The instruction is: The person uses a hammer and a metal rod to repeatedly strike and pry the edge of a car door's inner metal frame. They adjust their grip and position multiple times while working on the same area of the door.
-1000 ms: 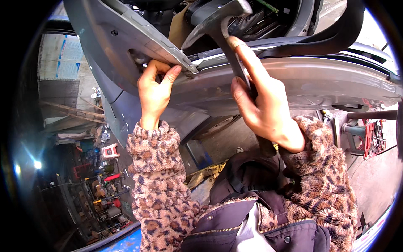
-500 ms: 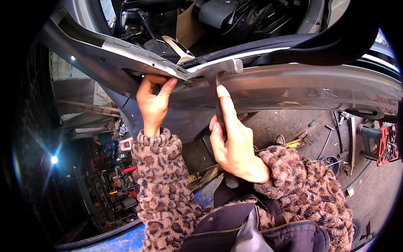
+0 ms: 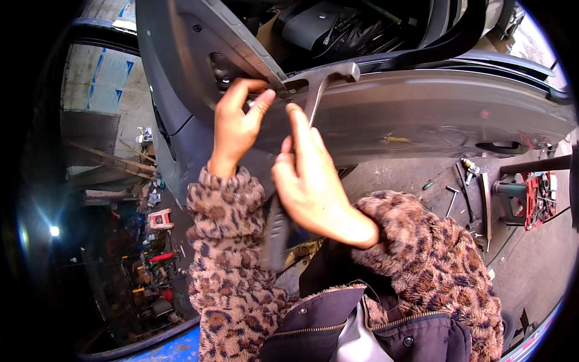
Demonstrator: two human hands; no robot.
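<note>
My left hand is at the grey car panel, by a recess near its folded metal edge. Its thumb and forefinger are curled round something small that I cannot make out. My right hand, partly blurred, holds a hammer by its dark handle, which extends down below the palm. The hammer's head lies just right of my left fingertips, over the seam where the angled panel meets the long brownish-grey car body strip.
Above lies the open car interior with dark items. A red metal stand and loose tools are on the concrete floor at right. At left, assorted clutter lies beyond a dark-rimmed opening.
Since a second ago, my right hand has brought the hammer from raised, down and leftward to the seam. My left hand remains at the panel; the whole view has shifted slightly.
</note>
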